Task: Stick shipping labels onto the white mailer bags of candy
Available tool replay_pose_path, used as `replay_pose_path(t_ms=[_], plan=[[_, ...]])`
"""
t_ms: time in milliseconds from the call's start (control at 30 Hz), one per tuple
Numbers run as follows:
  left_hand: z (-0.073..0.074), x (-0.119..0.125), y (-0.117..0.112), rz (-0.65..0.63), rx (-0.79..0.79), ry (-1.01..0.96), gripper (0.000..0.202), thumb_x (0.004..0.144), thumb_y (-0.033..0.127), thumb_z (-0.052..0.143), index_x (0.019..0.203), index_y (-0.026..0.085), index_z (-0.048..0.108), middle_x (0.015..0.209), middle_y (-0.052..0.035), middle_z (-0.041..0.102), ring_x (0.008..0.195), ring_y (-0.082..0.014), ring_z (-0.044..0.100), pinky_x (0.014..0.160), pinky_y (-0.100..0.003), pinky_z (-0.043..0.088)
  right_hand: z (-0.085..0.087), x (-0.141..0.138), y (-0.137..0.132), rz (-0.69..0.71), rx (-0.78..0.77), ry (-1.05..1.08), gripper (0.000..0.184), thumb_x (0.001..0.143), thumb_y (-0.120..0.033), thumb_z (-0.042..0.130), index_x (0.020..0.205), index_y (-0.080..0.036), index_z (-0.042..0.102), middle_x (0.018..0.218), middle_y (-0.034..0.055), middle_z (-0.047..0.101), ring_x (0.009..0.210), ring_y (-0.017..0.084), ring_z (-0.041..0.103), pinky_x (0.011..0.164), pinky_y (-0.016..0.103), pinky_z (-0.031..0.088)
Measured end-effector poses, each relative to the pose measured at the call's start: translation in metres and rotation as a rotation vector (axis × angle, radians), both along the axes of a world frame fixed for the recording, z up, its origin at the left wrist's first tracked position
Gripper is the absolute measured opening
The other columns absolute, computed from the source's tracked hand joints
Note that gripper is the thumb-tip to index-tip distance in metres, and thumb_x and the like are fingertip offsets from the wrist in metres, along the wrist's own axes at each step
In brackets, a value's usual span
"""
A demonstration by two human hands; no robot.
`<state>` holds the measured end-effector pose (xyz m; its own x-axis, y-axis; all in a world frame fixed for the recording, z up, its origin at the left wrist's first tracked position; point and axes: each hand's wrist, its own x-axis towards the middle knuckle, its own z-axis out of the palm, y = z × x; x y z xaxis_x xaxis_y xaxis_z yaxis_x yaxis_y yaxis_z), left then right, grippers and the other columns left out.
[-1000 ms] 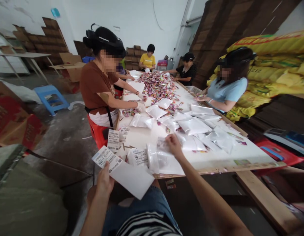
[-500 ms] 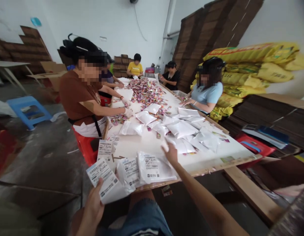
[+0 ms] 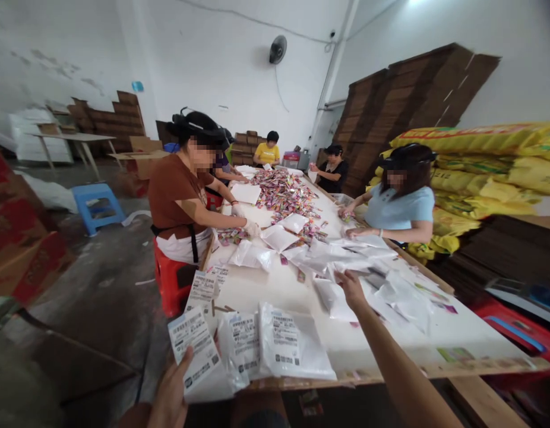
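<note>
My left hand (image 3: 173, 389) holds a strip of printed shipping labels (image 3: 195, 348) by its lower edge, just off the near left corner of the long white table (image 3: 275, 285). My right hand (image 3: 350, 285) reaches out over the table and pinches a white plastic mailer bag (image 3: 332, 297) that lies blurred among several others. Two labelled bags (image 3: 284, 342) lie at the near table edge between my hands.
A heap of colourful small packets (image 3: 286, 187) covers the far table. Several people sit along both sides; the nearest, in brown (image 3: 177, 196), is on a red stool (image 3: 168, 279). Yellow sacks (image 3: 484, 166) and stacked cardboard stand right. A blue stool (image 3: 97, 205) stands left.
My right hand left the labelled bag at the near edge and moved farther out to the right onto a plain white bag. My left hand kept the labels. The view tilted upward.
</note>
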<state>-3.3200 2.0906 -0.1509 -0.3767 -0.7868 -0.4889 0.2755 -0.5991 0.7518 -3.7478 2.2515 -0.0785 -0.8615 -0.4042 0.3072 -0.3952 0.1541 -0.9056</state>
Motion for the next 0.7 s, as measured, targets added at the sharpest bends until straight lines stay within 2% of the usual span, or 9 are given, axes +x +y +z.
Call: replay_pose_path(t_ms=[167, 233, 333, 433, 500, 567, 600, 667, 700], plan=[[0.013, 0.0, 0.004, -0.019, -0.048, -0.035, 0.036, 0.082, 0.016, 0.059, 0.118, 0.01, 0.058, 0.092, -0.0143, 0.074, 0.082, -0.0268, 0.071, 0.075, -0.04, 0.058, 0.0, 0.04, 0.016, 0.433, -0.005, -0.151, 0.036, 0.071, -0.046, 0.065, 0.094, -0.019, 0.059, 0.087, 0.0026, 0.062, 0.076, 0.016, 0.055, 0.068, 0.026, 0.044], [0.02, -0.001, 0.004, -0.02, -0.07, -0.006, 0.037, 0.08, 0.021, 0.064, 0.115, 0.01, 0.061, 0.094, -0.0139, 0.074, 0.084, -0.0268, 0.07, 0.078, -0.04, 0.057, -0.012, 0.057, 0.005, 0.451, 0.058, -0.168, 0.037, 0.074, -0.05, 0.061, 0.097, -0.02, 0.057, 0.086, 0.0018, 0.061, 0.075, 0.016, 0.055, 0.067, 0.026, 0.044], [0.025, 0.002, 0.006, -0.034, -0.136, 0.063, 0.051, 0.072, 0.032, 0.073, 0.116, 0.012, 0.06, 0.104, -0.0129, 0.072, 0.094, -0.027, 0.068, 0.085, -0.04, 0.055, -0.041, 0.08, -0.023, 0.452, 0.27, -0.138, 0.036, 0.072, -0.052, 0.055, 0.087, -0.019, 0.057, 0.074, 0.0006, 0.059, 0.068, 0.017, 0.054, 0.065, 0.029, 0.045], [0.023, 0.01, 0.011, -0.068, -0.205, 0.083, 0.063, 0.069, 0.042, 0.074, 0.122, 0.014, 0.057, 0.116, -0.0123, 0.067, 0.101, -0.0269, 0.065, 0.092, -0.041, 0.051, -0.057, 0.095, -0.046, 0.433, 0.367, -0.057, 0.024, 0.067, -0.042, 0.058, 0.073, -0.018, 0.057, 0.068, 0.0018, 0.057, 0.07, 0.02, 0.054, 0.072, 0.035, 0.045], [0.02, 0.012, 0.016, -0.089, -0.256, 0.078, 0.065, 0.07, 0.043, 0.073, 0.125, 0.015, 0.054, 0.119, -0.0115, 0.066, 0.105, -0.0265, 0.063, 0.096, -0.041, 0.048, -0.049, 0.109, -0.052, 0.344, 0.382, 0.022, 0.019, 0.066, -0.035, 0.059, 0.076, -0.018, 0.058, 0.08, 0.0055, 0.06, 0.082, 0.023, 0.055, 0.082, 0.04, 0.043], [0.017, 0.009, 0.022, -0.123, -0.318, 0.077, 0.061, 0.07, 0.042, 0.073, 0.123, 0.016, 0.056, 0.119, -0.0107, 0.066, 0.109, -0.0263, 0.061, 0.099, -0.04, 0.046, -0.029, 0.136, -0.05, 0.313, 0.355, 0.118, 0.026, 0.072, -0.034, 0.058, 0.092, -0.019, 0.059, 0.095, 0.0079, 0.061, 0.09, 0.024, 0.055, 0.087, 0.042, 0.041], [0.016, 0.006, 0.025, -0.153, -0.347, 0.074, 0.057, 0.069, 0.04, 0.073, 0.119, 0.015, 0.059, 0.117, -0.0106, 0.067, 0.11, -0.0266, 0.06, 0.099, -0.039, 0.045, -0.016, 0.155, -0.047, 0.376, 0.331, 0.162, 0.032, 0.076, -0.035, 0.057, 0.104, -0.02, 0.057, 0.099, 0.0077, 0.061, 0.091, 0.023, 0.056, 0.087, 0.041, 0.042], [0.016, -0.001, 0.031, -0.238, -0.379, 0.06, 0.049, 0.065, 0.038, 0.077, 0.106, 0.013, 0.066, 0.11, -0.011, 0.07, 0.107, -0.0284, 0.061, 0.097, -0.04, 0.046, 0.006, 0.198, -0.042, 0.637, 0.286, 0.225, 0.044, 0.082, -0.035, 0.057, 0.122, -0.022, 0.048, 0.099, 0.0054, 0.063, 0.088, 0.019, 0.059, 0.084, 0.037, 0.045], [0.017, -0.004, 0.033, -0.287, -0.375, 0.061, 0.047, 0.062, 0.035, 0.079, 0.101, 0.012, 0.069, 0.106, -0.0111, 0.071, 0.105, -0.0294, 0.062, 0.096, -0.04, 0.047, 0.013, 0.219, -0.04, 0.762, 0.269, 0.251, 0.043, 0.083, -0.033, 0.057, 0.125, -0.023, 0.046, 0.098, 0.0044, 0.064, 0.088, 0.018, 0.06, 0.084, 0.035, 0.046]])
